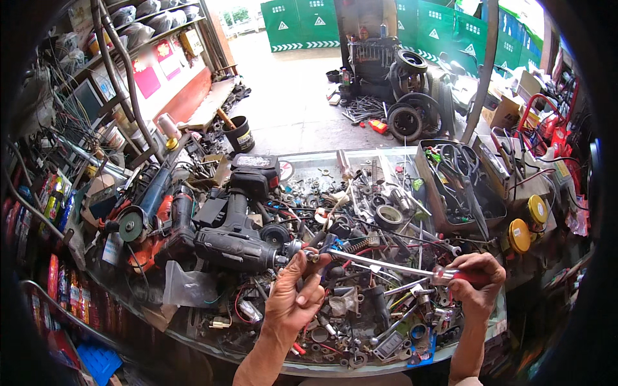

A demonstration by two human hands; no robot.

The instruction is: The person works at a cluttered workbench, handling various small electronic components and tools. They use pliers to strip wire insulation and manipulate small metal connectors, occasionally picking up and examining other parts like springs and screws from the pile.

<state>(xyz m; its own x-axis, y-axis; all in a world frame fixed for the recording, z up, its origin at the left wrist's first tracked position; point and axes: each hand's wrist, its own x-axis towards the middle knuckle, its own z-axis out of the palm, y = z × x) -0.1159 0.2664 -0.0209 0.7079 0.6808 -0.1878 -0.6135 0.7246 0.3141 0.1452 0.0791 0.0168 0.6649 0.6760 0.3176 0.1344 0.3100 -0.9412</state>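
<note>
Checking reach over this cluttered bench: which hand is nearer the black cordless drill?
Left. The left hand is just right of the black cordless drill, by its chuck, pinching a small part. The right hand grips a red-handled screwdriver much farther right.

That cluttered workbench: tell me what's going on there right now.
A person stands at a glass-topped bench heaped with tools and metal parts. The right hand grips a red-handled screwdriver, whose long shaft reaches left to a small part pinched in the fingers of the left hand. A black cordless drill lies just behind the left hand, with an angle grinder further left.
</note>
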